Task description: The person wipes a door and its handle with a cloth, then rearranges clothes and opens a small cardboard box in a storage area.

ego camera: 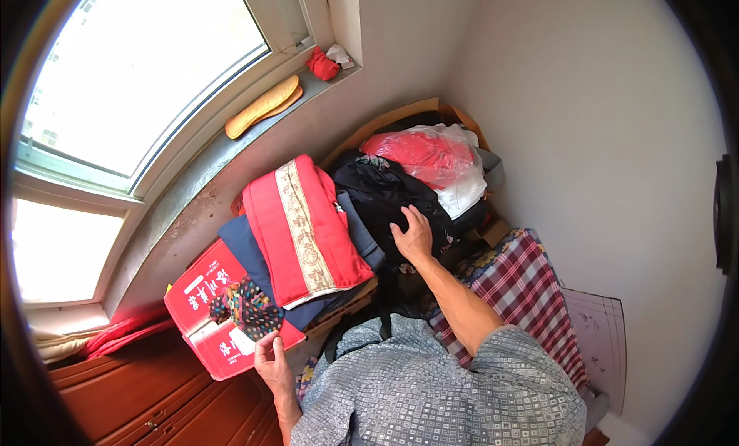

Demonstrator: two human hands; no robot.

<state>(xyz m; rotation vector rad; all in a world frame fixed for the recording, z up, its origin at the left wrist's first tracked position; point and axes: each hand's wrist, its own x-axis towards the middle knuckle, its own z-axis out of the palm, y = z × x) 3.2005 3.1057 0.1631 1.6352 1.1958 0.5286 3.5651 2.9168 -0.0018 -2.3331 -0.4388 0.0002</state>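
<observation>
My right hand [414,238] has its fingers spread over a crumpled black garment [384,192] with floral patches; whether it presses on the cloth is unclear. Beside the front edge of a red cardboard box [199,276] is my left hand [273,362]. Its fingertips meet the lower edge of a black cloth with coloured polka dots [254,307], and I cannot tell if they pinch it. A folded red garment with a patterned cream band [297,232] lies on dark blue folded clothing [239,238], to the left of the black garment.
Red fabric in a clear plastic bag [415,154] rests in an open cardboard box [361,128] in the corner. Yellow insoles [262,108] lie on the windowsill [199,174]. Plaid cloth [519,290] is at my right, wooden cabinetry [138,400] at lower left.
</observation>
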